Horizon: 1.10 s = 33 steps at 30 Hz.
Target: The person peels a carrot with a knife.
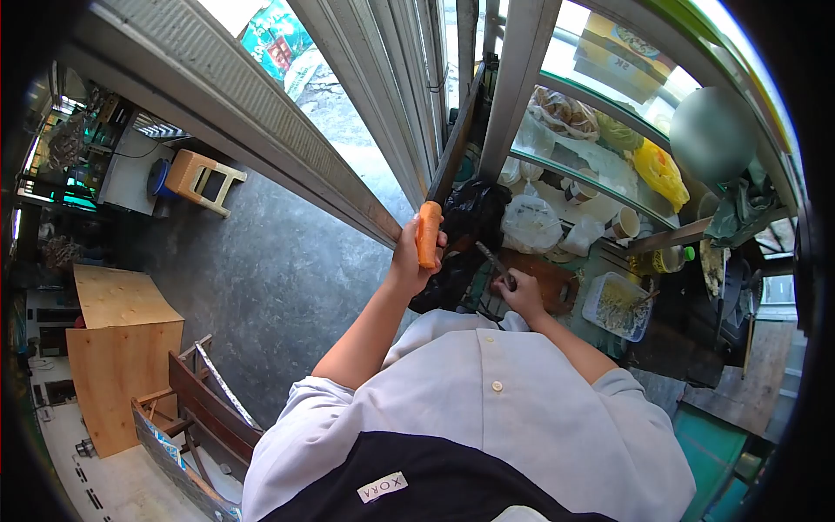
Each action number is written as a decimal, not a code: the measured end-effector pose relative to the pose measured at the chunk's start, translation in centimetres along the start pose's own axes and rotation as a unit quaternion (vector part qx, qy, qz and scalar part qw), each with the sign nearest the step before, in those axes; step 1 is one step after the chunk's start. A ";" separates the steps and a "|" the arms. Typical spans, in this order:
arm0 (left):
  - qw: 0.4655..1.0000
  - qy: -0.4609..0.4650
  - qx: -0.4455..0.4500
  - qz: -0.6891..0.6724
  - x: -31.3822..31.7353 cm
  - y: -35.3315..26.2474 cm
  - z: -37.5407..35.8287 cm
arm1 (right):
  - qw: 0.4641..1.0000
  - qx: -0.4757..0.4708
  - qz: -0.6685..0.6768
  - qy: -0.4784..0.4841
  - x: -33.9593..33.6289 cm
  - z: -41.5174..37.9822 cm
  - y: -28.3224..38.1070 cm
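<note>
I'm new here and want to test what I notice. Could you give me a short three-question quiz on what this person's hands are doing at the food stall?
1. True or false: the left hand holds a carrot upright.
2. What does the right hand grip?
A. a cup
B. a knife
C. a plastic bag
3. Fill in: under the right hand lies a wooden ____ board.

Key
1. True. The fingers wrap the lower part of the orange carrot.
2. B. The blade points up and away from the hand.
3. Cutting. A tray of food sits just beside it.
</note>
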<state>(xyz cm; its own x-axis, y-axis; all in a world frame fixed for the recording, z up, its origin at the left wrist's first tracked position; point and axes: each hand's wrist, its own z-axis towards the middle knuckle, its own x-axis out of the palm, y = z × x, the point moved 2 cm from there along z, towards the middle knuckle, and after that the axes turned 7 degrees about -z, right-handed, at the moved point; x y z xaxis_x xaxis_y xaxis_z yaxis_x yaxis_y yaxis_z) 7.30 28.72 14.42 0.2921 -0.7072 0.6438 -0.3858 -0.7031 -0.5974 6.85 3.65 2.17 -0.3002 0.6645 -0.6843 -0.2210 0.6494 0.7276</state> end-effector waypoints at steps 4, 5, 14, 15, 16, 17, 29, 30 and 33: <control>0.999 -0.009 -0.010 -0.048 1.6 -0.9 0.5 | 0.996 -0.014 0.045 -0.078 -3.8 2.3 7.0; 0.999 -0.006 -0.013 -0.048 1.9 -1.0 0.7 | 0.993 -0.033 0.054 -0.102 -4.0 3.4 8.0; 0.992 0.037 0.074 -0.096 3.8 -2.4 1.2 | 0.994 -0.072 0.053 -0.056 -6.8 6.8 11.6; 0.992 0.038 0.076 -0.098 4.1 -2.6 1.2 | 0.994 -0.074 0.051 -0.056 -7.8 6.6 12.5; 0.991 0.061 0.073 -0.098 4.5 -2.9 1.2 | 0.994 -0.057 0.084 -0.031 -8.7 6.4 13.6; 0.989 0.083 0.070 -0.098 5.0 -3.2 1.1 | 0.992 -0.040 0.118 -0.007 -9.6 6.1 14.9; 0.977 0.148 0.036 -0.146 10.2 -4.3 0.5 | 0.963 -0.254 -0.089 0.020 -16.5 3.6 23.2; 0.976 0.161 0.036 -0.139 10.3 -4.3 0.4 | 0.964 -0.251 -0.087 0.021 -16.6 3.4 23.3; 0.976 0.156 0.027 -0.148 10.9 -4.1 0.0 | 0.961 -0.261 -0.090 0.024 -16.7 3.4 22.9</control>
<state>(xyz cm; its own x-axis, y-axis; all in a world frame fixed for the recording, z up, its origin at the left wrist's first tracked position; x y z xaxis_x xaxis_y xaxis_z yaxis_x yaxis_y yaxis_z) 12.11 23.94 23.87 0.0987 -0.4218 0.9013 -0.2763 -0.8817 -0.3824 9.94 8.70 30.06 -0.2534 0.5335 -0.8069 -0.7043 0.4700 0.5320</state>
